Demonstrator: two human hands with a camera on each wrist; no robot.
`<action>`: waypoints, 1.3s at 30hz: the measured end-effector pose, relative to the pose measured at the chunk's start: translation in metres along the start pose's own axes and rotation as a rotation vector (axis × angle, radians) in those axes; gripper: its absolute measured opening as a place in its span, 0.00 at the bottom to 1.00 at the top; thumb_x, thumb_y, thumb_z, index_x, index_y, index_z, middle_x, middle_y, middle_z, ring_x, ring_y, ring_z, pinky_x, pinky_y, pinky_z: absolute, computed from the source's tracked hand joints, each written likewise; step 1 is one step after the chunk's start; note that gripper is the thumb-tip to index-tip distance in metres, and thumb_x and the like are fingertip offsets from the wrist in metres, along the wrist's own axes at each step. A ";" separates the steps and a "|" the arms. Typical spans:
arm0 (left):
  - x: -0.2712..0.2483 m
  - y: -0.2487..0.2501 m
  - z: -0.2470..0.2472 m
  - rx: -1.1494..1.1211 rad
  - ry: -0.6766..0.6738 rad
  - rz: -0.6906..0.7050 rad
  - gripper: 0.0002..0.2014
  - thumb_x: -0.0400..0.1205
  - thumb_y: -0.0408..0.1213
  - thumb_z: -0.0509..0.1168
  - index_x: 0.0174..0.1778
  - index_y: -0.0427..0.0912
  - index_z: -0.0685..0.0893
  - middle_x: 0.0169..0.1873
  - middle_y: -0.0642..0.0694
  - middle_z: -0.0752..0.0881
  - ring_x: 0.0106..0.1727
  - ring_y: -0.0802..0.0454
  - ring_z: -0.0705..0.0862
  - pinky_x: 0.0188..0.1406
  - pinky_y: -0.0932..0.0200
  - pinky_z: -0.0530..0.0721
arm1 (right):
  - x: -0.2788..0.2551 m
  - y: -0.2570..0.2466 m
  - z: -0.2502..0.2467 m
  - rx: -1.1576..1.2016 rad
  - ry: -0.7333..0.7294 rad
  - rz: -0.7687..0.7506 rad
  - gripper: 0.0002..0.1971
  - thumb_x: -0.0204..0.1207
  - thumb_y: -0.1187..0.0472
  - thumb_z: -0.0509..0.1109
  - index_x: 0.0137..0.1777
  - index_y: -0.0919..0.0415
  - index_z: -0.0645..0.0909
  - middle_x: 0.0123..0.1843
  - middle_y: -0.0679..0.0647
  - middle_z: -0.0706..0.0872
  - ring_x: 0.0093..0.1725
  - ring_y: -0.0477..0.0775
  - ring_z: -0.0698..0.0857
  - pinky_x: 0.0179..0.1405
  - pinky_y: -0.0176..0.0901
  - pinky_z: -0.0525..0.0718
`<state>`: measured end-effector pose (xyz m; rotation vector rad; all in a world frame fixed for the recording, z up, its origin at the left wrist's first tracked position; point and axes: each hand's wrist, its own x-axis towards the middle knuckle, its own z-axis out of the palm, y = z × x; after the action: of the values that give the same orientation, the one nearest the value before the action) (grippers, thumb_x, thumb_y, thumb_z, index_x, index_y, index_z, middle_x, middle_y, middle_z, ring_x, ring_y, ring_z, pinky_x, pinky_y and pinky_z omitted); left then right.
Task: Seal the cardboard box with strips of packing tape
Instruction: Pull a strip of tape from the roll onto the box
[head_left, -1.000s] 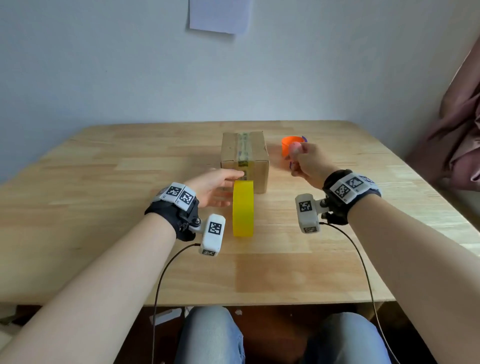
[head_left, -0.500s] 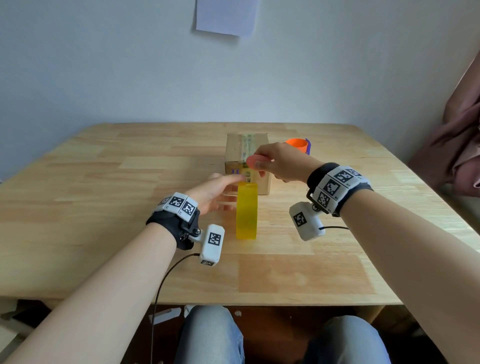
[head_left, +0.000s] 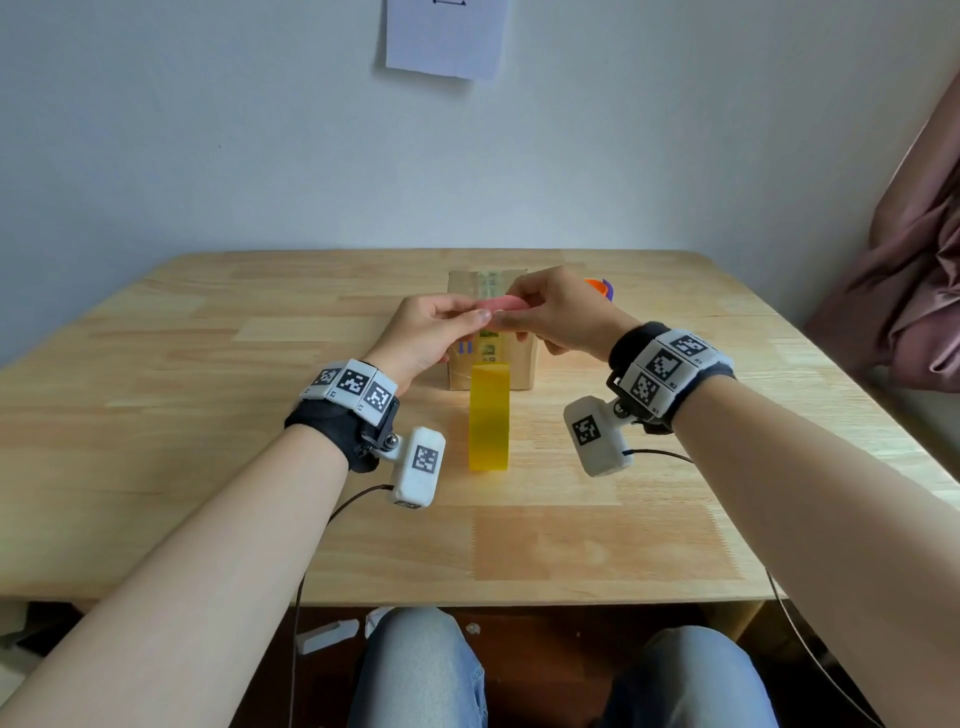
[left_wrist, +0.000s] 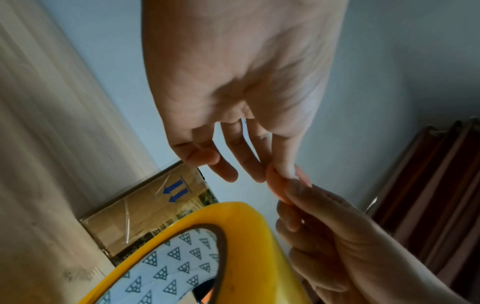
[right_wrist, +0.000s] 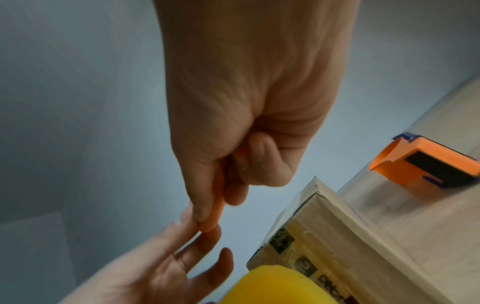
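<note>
A small cardboard box with clear tape along its top stands mid-table. Just in front of it a yellow tape roll stands on edge, untouched. Above the box, both hands hold a small flat pink-orange piece. My left hand pinches its left end between thumb and forefinger, other fingers loosely spread. My right hand grips the other end with curled fingers. The left wrist view shows the piece pinched above the roll and box. The right wrist view shows the piece meeting the left fingertips.
An orange and blue dispenser-like object sits on the wooden table right of the box, also visible in the right wrist view. A pinkish curtain hangs at the right. A paper sheet is on the wall.
My right hand carried the pink-orange piece leftward from beside the dispenser to above the box. My left hand rose from beside the tape roll and pinched the piece's other end.
</note>
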<state>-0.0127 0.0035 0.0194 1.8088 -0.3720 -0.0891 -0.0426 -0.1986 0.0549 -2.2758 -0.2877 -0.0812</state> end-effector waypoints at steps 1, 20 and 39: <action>0.000 0.000 0.000 -0.011 0.002 -0.007 0.07 0.83 0.47 0.75 0.54 0.55 0.93 0.50 0.50 0.94 0.50 0.58 0.88 0.38 0.62 0.79 | 0.001 0.001 0.000 0.077 0.028 0.011 0.11 0.77 0.52 0.80 0.49 0.61 0.88 0.33 0.54 0.85 0.25 0.50 0.76 0.20 0.41 0.74; 0.018 -0.011 -0.002 -0.022 0.068 -0.274 0.08 0.84 0.43 0.70 0.54 0.45 0.89 0.46 0.48 0.89 0.48 0.49 0.87 0.35 0.57 0.77 | 0.009 0.012 0.002 -0.214 0.003 -0.022 0.16 0.86 0.46 0.67 0.50 0.59 0.87 0.34 0.51 0.87 0.25 0.45 0.79 0.23 0.35 0.76; 0.004 -0.045 -0.010 -0.225 -0.454 -0.468 0.42 0.54 0.52 0.90 0.65 0.45 0.87 0.74 0.35 0.82 0.71 0.34 0.83 0.71 0.33 0.81 | 0.028 0.003 0.017 -0.583 -0.205 -0.044 0.10 0.71 0.45 0.78 0.38 0.47 0.83 0.37 0.45 0.87 0.42 0.53 0.87 0.44 0.57 0.87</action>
<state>0.0028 0.0218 -0.0204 1.6101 -0.2350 -0.8456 -0.0150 -0.1831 0.0460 -2.8637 -0.4694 0.0541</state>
